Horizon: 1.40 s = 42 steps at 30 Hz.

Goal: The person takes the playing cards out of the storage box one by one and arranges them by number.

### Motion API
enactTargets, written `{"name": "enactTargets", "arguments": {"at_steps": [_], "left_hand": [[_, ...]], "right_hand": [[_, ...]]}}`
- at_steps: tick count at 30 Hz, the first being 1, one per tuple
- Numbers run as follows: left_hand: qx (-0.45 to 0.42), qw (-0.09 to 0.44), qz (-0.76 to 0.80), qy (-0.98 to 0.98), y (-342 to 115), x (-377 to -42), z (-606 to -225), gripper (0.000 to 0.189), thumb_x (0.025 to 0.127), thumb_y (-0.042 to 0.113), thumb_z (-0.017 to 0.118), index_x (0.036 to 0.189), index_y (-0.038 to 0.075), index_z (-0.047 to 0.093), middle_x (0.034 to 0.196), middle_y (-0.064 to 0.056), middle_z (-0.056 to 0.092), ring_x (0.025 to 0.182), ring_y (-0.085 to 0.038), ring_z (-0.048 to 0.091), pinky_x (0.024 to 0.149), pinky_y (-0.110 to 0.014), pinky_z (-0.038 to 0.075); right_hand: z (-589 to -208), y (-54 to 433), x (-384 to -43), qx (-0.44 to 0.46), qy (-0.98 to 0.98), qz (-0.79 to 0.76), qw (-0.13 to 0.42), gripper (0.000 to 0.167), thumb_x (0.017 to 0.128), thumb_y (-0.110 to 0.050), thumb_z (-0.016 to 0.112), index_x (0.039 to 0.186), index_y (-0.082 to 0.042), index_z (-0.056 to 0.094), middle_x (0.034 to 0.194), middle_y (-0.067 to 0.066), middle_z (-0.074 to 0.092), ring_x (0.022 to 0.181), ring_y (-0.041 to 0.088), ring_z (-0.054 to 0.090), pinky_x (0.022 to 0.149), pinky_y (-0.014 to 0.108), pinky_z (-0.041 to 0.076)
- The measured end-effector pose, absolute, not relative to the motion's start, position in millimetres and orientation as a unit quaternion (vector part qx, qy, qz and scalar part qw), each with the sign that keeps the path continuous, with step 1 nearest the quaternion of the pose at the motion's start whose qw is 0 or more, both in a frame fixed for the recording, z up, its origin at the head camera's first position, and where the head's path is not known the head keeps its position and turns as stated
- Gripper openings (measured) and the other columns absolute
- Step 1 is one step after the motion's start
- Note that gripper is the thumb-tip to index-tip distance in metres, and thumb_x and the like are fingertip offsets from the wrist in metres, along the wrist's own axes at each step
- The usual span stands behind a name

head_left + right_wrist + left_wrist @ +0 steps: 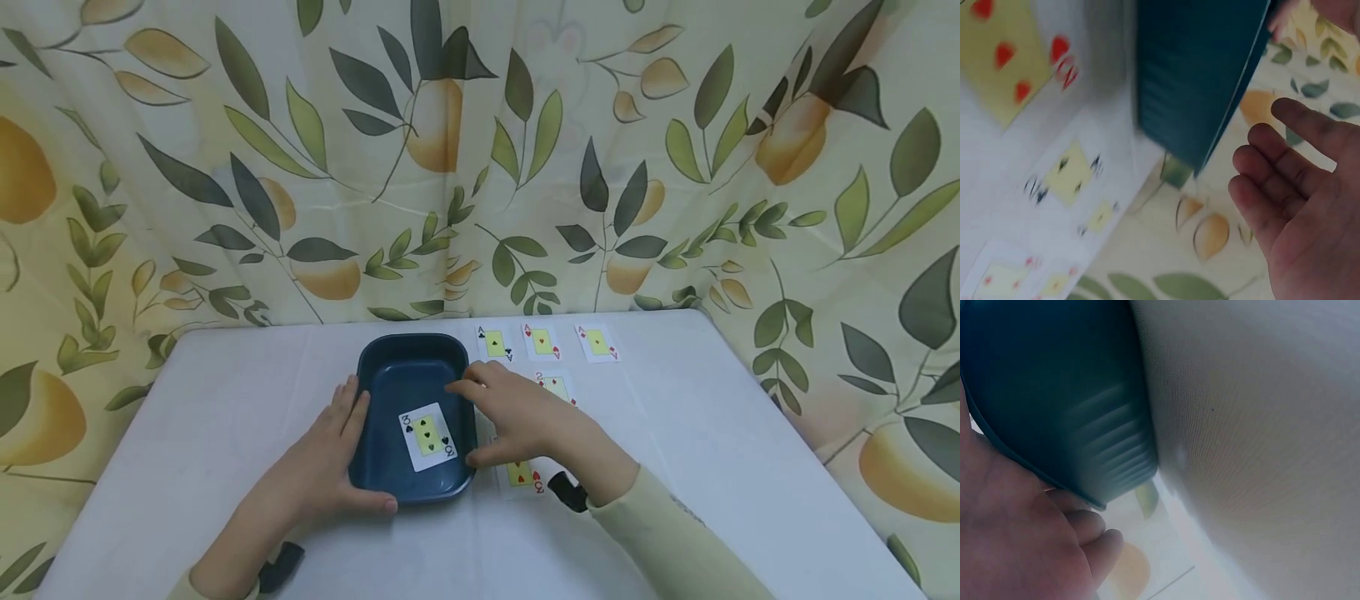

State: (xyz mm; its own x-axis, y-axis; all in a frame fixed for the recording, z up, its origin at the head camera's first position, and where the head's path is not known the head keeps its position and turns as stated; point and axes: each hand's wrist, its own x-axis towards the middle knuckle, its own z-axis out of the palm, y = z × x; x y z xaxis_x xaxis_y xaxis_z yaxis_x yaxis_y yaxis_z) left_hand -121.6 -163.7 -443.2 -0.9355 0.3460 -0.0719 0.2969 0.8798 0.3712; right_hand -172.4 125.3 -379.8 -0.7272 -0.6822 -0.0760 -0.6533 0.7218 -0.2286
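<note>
A dark blue rectangular tray stands on the white-covered table, with a black three playing card lying face up and tilted inside. My left hand rests along the tray's left side, fingers fairly straight against the rim and thumb at the near left corner. In the left wrist view its fingers lie beside the tray's ribbed wall. Over the right rim is my right hand, its fingers loosely bent. The right wrist view shows those fingers apart from the tray, holding nothing.
Along the table's far edge lie a black ace, an ace of hearts and an ace of diamonds. A two of diamonds and a three of hearts are partly behind my right hand. A patterned curtain hangs behind.
</note>
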Motion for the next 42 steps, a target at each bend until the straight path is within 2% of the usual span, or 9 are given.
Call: {"name": "enactTargets", "arguments": {"at_steps": [8,16,24,31,38,42], "left_hand": [[0.176,0.063,0.177,0.966,-164.3,-123.1,-445.0,0.145,0.054,0.091,0.067,0.16,0.006,0.015,0.168,-0.014,-0.003,0.154,-0.039,0.006,0.115,-0.062,0.029],[0.18,0.07,0.18,0.965,-164.4,-122.7,-444.8,0.145,0.055,0.092,0.065,0.16,0.005,0.015,0.168,-0.014,-0.003,0.154,-0.038,0.007,0.114,-0.062,0.03],[0.183,0.061,0.177,0.965,-164.4,-122.8,-445.4,0.146,0.054,0.094,0.064,0.16,0.005,0.016,0.168,-0.015,-0.001,0.154,-0.038,0.007,0.115,-0.06,0.03],[0.184,0.065,0.182,0.964,-165.3,-122.8,-446.2,0.146,0.055,0.093,0.065,0.16,0.005,0.016,0.168,-0.015,-0.001,0.154,-0.038,0.006,0.115,-0.06,0.029],[0.178,0.067,0.181,0.965,-165.3,-123.6,-446.4,0.146,0.054,0.094,0.064,0.16,0.007,0.015,0.168,-0.013,-0.003,0.154,-0.037,0.006,0.114,-0.062,0.031],[0.177,0.071,0.179,0.965,-164.2,-124.2,-445.4,0.146,0.054,0.094,0.064,0.16,0.006,0.016,0.168,-0.014,-0.002,0.153,-0.039,0.007,0.112,-0.063,0.033]], "right_hand": [[-397.2,92.8,-182.1,-0.413,0.904,-0.063,0.095,0.086,0.068,-0.047,0.088,0.142,-0.021,0.054,0.126,-0.005,0.051,0.11,0.012,0.046,0.093,0.026,0.051],[-410.8,64.6,-184.7,-0.438,0.892,0.011,0.114,0.092,0.068,-0.051,0.089,0.146,-0.021,0.05,0.133,-0.001,0.053,0.115,0.014,0.048,0.103,0.028,0.047],[-421.0,48.8,-192.3,-0.412,0.899,0.059,0.135,0.094,0.062,-0.052,0.092,0.142,-0.023,0.052,0.125,-0.002,0.055,0.105,0.012,0.049,0.098,0.026,0.05],[-420.7,41.3,-196.8,-0.4,0.899,0.067,0.165,0.101,0.057,-0.052,0.095,0.143,-0.024,0.049,0.125,-0.003,0.052,0.108,0.012,0.047,0.101,0.027,0.048],[-422.9,41.6,-198.5,-0.396,0.898,0.068,0.181,0.1,0.06,-0.051,0.094,0.145,-0.033,0.046,0.132,-0.002,0.051,0.111,0.014,0.045,0.1,0.03,0.049],[-422.3,43.5,-197.9,-0.396,0.897,0.071,0.182,0.101,0.059,-0.055,0.093,0.146,-0.033,0.044,0.132,-0.001,0.052,0.111,0.015,0.045,0.102,0.032,0.047]]}}
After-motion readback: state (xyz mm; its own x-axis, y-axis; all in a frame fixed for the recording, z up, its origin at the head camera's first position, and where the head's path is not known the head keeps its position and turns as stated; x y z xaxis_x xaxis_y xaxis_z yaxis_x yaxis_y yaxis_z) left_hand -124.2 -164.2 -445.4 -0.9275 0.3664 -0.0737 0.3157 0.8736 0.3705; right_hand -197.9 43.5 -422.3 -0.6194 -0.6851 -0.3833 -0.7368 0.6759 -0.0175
